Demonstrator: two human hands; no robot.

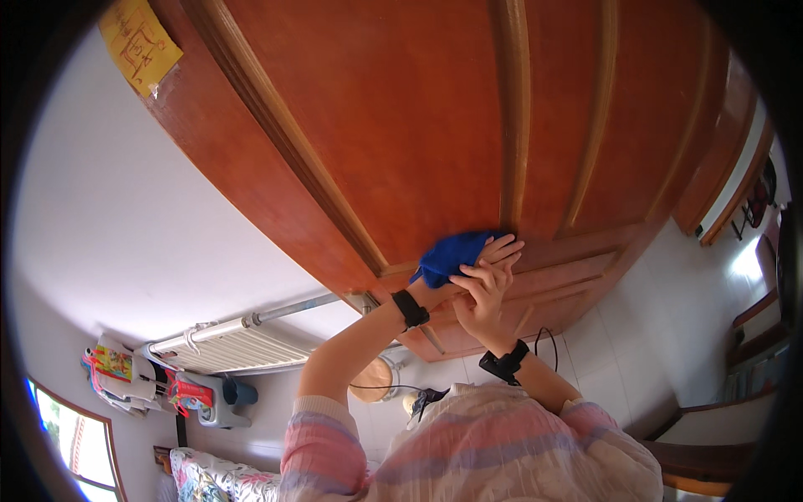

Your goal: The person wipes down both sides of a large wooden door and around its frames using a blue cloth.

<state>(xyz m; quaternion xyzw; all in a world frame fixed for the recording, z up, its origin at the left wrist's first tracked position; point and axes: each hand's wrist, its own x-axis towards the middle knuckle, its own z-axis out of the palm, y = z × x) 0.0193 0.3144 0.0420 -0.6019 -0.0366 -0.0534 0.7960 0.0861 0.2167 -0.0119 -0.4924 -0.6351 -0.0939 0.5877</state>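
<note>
A reddish-brown panelled wooden door point(414, 125) fills the upper view in front of me. My left hand point(495, 257) presses a blue cloth point(453, 254) against the door near the lower edge of its large panel; fingers extend past the cloth, which also drapes over the back of the hand. Close below, touching or nearly touching it, is my right hand point(484, 304), with fingers spread and slightly bent and nothing visible in it. Both wrists wear black bands. A door handle point(364, 301) shows partly behind the forearm on the left.
A white radiator point(238, 348) runs along the wall at left, with a grey plastic stool point(216, 401) and hanging bags point(119, 376) beyond. A round stool point(371, 379) stands on the tiled floor below. Dark wooden furniture point(702, 461) is at lower right. Yellow paper point(141, 47) bearing writing is stuck on the door.
</note>
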